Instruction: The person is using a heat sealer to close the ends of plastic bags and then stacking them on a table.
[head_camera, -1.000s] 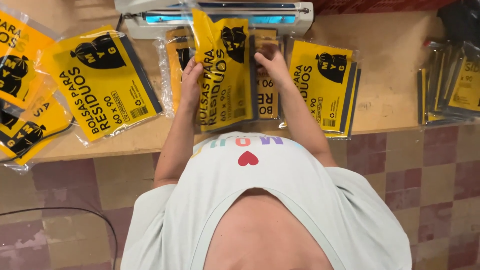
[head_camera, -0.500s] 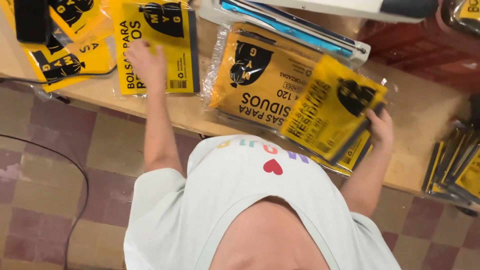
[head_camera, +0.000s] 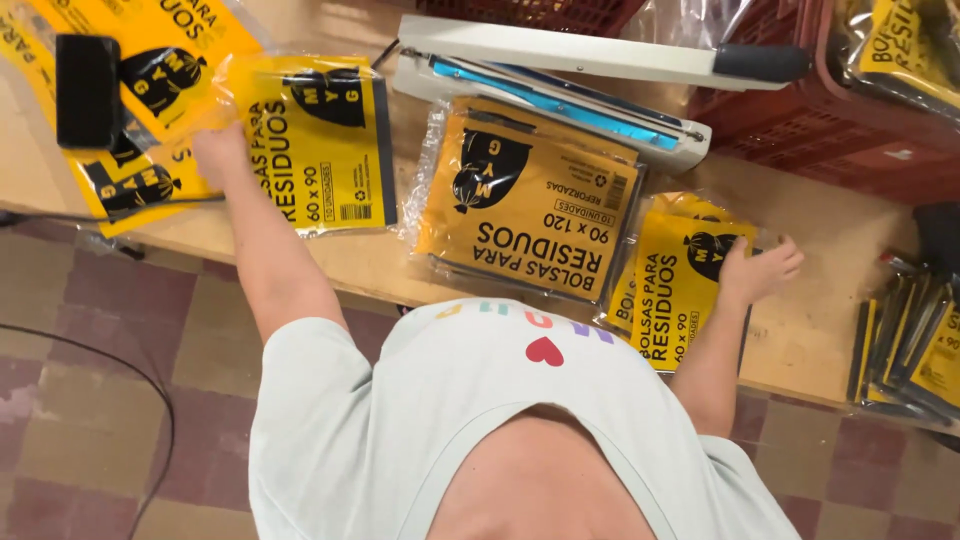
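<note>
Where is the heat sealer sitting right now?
In the head view, the white heat sealer lies at the back of the wooden table, just behind the large yellow packet and left of the red crate.

The bare wooden tabletop (head_camera: 800, 330) lies open right of the right hand (head_camera: 757, 270), as far as the upright stack of dark-edged yellow packets (head_camera: 905, 350) at the right edge. Behind it, the red plastic crate (head_camera: 840, 140) and the white heat sealer with its blue strip (head_camera: 560, 85) close off the back. The large yellow plastic bag packet (head_camera: 530, 205) fills the middle; a narrow bare strip (head_camera: 405, 215) separates it from the smaller yellow packet (head_camera: 315, 140) beside the left hand (head_camera: 220, 150). A black rectangular block (head_camera: 87, 90) sits on packets far left
</note>
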